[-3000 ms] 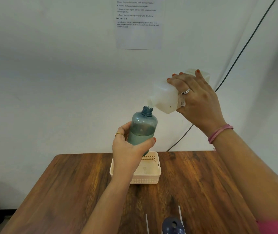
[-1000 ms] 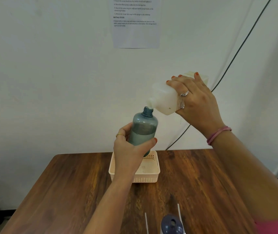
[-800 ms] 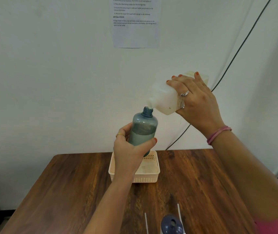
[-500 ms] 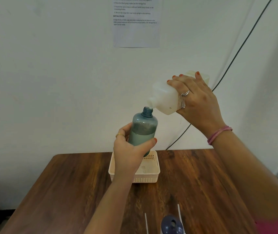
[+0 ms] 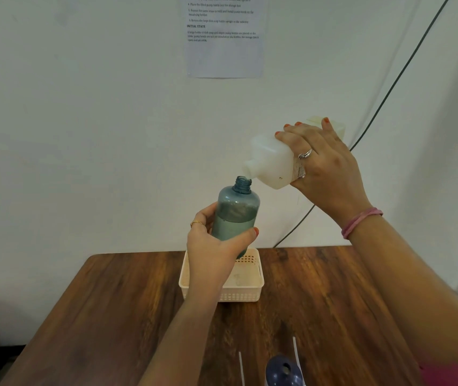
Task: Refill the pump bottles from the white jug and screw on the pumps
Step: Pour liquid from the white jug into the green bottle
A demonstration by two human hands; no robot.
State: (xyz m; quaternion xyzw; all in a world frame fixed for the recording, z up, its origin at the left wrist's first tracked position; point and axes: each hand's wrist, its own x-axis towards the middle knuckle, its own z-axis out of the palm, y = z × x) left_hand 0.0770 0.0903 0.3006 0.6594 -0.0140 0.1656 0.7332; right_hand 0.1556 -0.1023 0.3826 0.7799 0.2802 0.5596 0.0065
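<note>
- Two hands are raised above a wooden table [image 5: 127, 302], each holding a container in front of a pale wall [image 5: 83, 135].
- The left hand [image 5: 216, 246] wraps its fingers and thumb around the lower body of a blue-tinted bottle [image 5: 236, 213], holding it close to upright with its threaded neck uncovered.
- Inside the bottle, liquid reaches roughly two thirds of the way up, with a darker, murky band above the level line.
- The right hand [image 5: 325, 168] grips the rear part of a white jug [image 5: 269, 162], fingers spread over its top side and thumb underneath.
- The jug is tipped with its spout pointing down and to the left, the spout just above the bottle's mouth and very near its rim; whether they touch cannot be told.
- A cream basket [image 5: 252, 291] with a perforated wall sits on the table below and behind the bottle, partly hidden by the left wrist.
- At the near edge of the table, a dark blue pump head [image 5: 283, 371] shows, with two thin white tubes [image 5: 296, 349] beside it.
- A printed sheet [image 5: 225, 51] hangs on the wall above, and a dark cable [image 5: 389, 90] runs diagonally down the wall behind the jug.
</note>
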